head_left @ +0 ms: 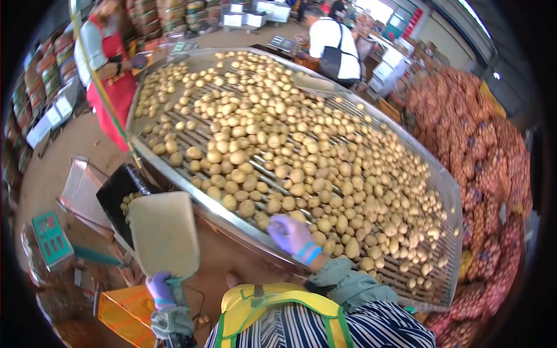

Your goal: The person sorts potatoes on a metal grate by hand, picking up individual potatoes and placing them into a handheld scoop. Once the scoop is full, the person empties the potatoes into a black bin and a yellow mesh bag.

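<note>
Round yellow-brown potatoes (255, 124) cover much of a slatted metal sorting table (209, 203). Over the table's near edge, my right hand (290, 235), in a purple glove, is among the potatoes; its fingers are bent together, and what they may hold is too small to tell. My left hand (161, 289), gloved too, is wrapped round the handle of a wide beige scoop (165, 235). The scoop's pan lies left of the table's near rim and looks empty. Just behind it, some potatoes sit in a black container (119, 191).
A person in a red apron (116, 98) stands at the far left, another person (336, 46) beyond the table. Another scoop (315, 84) lies on the far side. Red net sacks (470, 145) are piled right; a green scale (52, 239) and orange crate (125, 313) stand left.
</note>
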The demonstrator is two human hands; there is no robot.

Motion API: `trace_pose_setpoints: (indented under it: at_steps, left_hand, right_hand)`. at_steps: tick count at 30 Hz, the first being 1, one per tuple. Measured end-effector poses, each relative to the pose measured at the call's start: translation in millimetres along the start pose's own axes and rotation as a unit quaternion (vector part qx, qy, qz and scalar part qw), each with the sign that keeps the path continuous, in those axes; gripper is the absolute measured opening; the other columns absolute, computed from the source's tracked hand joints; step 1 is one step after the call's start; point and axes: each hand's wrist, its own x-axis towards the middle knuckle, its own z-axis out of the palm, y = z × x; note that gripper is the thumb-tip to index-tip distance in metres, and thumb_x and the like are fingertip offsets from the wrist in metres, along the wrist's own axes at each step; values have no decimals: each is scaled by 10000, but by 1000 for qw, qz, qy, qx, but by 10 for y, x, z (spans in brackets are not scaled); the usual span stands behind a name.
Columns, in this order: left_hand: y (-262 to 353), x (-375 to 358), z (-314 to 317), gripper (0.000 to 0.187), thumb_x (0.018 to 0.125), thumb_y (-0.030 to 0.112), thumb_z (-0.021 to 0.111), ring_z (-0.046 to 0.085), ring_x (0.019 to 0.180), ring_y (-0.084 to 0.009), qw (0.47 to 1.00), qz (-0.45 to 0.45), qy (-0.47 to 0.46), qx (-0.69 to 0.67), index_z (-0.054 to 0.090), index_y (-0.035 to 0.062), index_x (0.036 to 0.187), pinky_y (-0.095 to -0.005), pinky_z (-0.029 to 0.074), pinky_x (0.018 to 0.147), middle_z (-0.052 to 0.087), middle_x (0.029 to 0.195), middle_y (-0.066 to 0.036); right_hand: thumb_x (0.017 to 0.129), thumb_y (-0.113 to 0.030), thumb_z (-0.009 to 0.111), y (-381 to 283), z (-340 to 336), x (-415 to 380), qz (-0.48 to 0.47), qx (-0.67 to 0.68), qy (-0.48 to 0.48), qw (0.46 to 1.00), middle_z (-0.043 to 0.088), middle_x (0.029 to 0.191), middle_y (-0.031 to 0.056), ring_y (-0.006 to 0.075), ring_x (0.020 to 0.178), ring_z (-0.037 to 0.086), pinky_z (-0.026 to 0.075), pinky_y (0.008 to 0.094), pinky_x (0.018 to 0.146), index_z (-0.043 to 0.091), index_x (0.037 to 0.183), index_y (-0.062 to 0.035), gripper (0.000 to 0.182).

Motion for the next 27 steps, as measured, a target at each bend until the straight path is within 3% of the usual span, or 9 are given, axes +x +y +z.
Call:
trace_pose_setpoints:
  at_steps: [4,6,8,10,11,13,17,23,27]
  left_hand:
    - [-64,-236,941,147,689,26,606,628,605,-175,986,-31,-163,18,682,-28,801,-288,504,583,661,709,-59]
    - [-294,-438,1183,100,703,36,627,637,596,-165,940,97,-250,210,694,-25,746,-292,508,573,672,687,-72]
    - [-482,-747,1520,144,700,26,616,644,648,-179,951,-28,-287,107,693,-29,808,-298,530,642,680,751,-70]
    - [-416,-1070,1787,195,718,17,604,656,698,-170,922,-42,-335,188,689,-55,878,-302,537,667,699,815,-88]
    - [-556,-1116,1808,213,718,12,603,659,706,-180,873,109,-411,239,685,-60,901,-303,540,677,699,819,-94]
    - [-400,-1386,2077,218,719,6,598,663,713,-190,915,-115,-352,162,681,-64,908,-304,542,682,698,825,-97]
    - [-436,-1489,2218,227,718,3,597,665,713,-204,935,-89,-297,172,675,-70,919,-315,547,687,696,835,-104]
    - [-339,-1354,2067,224,729,9,571,669,728,-231,986,-70,-142,59,667,-95,903,-340,558,698,686,832,-140]
    - [-220,-1055,1881,214,727,35,567,659,729,-237,994,-60,-53,69,670,-89,868,-333,543,712,683,823,-130]
  right_hand:
    - [805,-302,719,574,-1154,-443,142,-167,102,970,632,1082,175,317,1019,598,478,410,896,611,1166,-49,454]
    - [768,-296,745,877,-1643,-805,200,-267,162,929,595,1169,175,327,1097,553,441,418,956,576,1212,-14,552]
    - [769,-294,737,1148,-2081,-1229,249,-275,213,904,543,1252,208,357,1178,494,397,435,1011,520,1273,-3,621]
    - [775,-297,729,1496,-2214,-1655,287,-311,219,879,520,1282,220,366,1219,463,375,450,1033,504,1294,-7,635]
    - [771,-313,725,1652,-2216,-1831,269,-357,224,866,491,1312,228,381,1254,424,361,483,1034,497,1302,-8,654]
    - [752,-398,722,1890,-2224,-2007,231,-397,192,867,393,1421,229,411,1354,295,242,578,1093,468,1362,-65,740]
    - [715,-486,728,1688,-2124,-1641,340,-336,50,877,264,1497,225,406,1382,242,99,639,1113,404,1422,-177,837]
    - [725,-472,723,1578,-2056,-1095,260,-326,-7,909,314,1444,245,414,1367,239,186,638,1078,408,1410,-158,817]
    - [746,-425,714,1480,-1870,-664,192,-295,45,935,407,1372,234,410,1257,390,254,574,1060,479,1343,-113,714]
